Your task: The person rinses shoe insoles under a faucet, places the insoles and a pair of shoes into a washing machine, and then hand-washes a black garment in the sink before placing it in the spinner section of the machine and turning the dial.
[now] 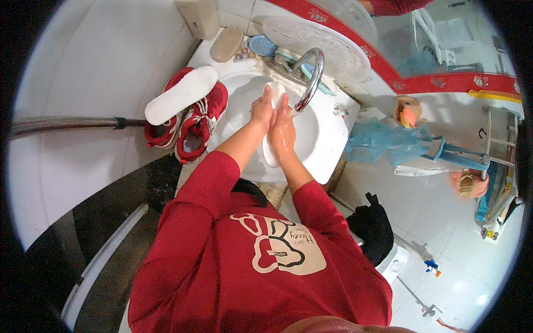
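Note:
Both my hands are over the white washbasin (306, 143), beside the curved chrome faucet (318, 70). My left hand (262, 109) and my right hand (283, 129) grip a white shoe insole (270, 156) between them, and its two ends show above and below my fingers. Water glistens on my right hand and wrist. At the basin's left edge stands a pair of red sneakers (193, 141) with white laces. A second white insole (181, 95) lies across the top of the shoes.
Behind the basin are a beige soap dish (227, 43), a blue oval brush (262, 45) and a white perforated basket (316, 45) leaning on the wall. A metal rail (75, 125) runs along the left wall. Blue plastic bags (387, 139) and a black cloth bag (370, 229) hang at right.

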`<state>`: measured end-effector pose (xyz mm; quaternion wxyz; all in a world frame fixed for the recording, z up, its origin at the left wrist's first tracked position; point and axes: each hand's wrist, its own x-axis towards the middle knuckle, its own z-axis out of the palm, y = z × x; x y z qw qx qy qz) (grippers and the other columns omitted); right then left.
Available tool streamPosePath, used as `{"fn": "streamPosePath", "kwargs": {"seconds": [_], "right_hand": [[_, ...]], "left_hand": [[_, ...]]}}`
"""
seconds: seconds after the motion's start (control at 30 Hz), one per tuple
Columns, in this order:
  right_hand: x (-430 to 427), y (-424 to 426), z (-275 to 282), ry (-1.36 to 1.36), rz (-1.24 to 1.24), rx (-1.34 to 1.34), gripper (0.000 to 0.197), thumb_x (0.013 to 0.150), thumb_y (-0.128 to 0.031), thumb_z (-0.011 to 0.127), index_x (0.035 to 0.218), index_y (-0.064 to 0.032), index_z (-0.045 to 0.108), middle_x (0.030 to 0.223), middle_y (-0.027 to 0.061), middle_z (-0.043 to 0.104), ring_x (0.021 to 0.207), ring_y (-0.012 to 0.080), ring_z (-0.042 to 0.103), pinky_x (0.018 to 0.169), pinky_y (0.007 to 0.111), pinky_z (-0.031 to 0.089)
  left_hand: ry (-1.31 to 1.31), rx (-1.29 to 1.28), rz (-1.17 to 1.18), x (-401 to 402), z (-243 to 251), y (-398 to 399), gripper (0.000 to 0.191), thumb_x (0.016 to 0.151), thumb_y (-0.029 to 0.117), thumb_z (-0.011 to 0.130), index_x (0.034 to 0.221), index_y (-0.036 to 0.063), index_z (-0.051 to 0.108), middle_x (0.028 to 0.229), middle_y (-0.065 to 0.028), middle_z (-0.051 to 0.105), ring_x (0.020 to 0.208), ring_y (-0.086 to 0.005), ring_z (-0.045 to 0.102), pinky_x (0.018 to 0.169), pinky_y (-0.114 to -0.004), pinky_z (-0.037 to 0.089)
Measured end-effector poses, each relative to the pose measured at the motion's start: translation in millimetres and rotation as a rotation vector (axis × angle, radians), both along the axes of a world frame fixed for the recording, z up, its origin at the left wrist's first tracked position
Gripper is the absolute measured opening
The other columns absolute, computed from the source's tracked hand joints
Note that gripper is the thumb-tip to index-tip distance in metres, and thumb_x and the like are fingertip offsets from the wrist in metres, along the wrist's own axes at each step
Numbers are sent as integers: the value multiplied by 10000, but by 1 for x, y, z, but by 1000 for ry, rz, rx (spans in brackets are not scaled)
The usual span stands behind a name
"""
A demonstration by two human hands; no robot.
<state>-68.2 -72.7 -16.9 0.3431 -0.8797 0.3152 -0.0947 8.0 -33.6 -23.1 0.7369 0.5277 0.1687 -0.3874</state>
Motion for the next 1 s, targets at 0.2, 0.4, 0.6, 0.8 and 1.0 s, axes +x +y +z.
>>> {"fn": "streamPosePath", "kwargs": {"seconds": [0.2,0.4,0.6,0.8,1.0], "right_hand": [[-43,0,10,111,-129,-91,524,916,-367,385,1283,4,342,1057,249,535,933,411,536,815,454,414],[-46,-41,-6,168,-220,153,470,907,-401,408,980,39,554,901,277,593,857,428,563,765,444,424],[-40,-68,5,161,-28,268,457,904,-404,414,866,5,614,773,260,598,783,408,586,707,411,442],[-30,-77,23,452,126,10,522,880,-503,365,970,-82,660,859,221,631,845,381,599,769,408,459],[-12,-99,24,640,263,-453,386,833,-443,460,835,-127,681,772,148,649,746,319,630,659,426,491]], "left_hand": [[-21,-200,248,-4,-51,-33,471,920,359,445,1122,-66,463,949,-114,559,822,-213,555,728,-320,480],[-98,-452,296,-13,-54,-43,757,695,-135,487,1342,163,230,1181,-115,433,1029,-246,479,825,-364,464],[-76,-146,278,15,-48,-1,552,786,74,608,1272,130,352,1126,-116,510,953,-244,554,724,-373,510],[47,32,60,20,-21,44,382,834,267,612,1120,37,509,982,-107,601,834,-233,616,665,-390,536],[6,-135,-659,25,9,83,358,860,183,569,1148,-15,490,1012,-123,608,882,-206,628,695,-349,536]]}}
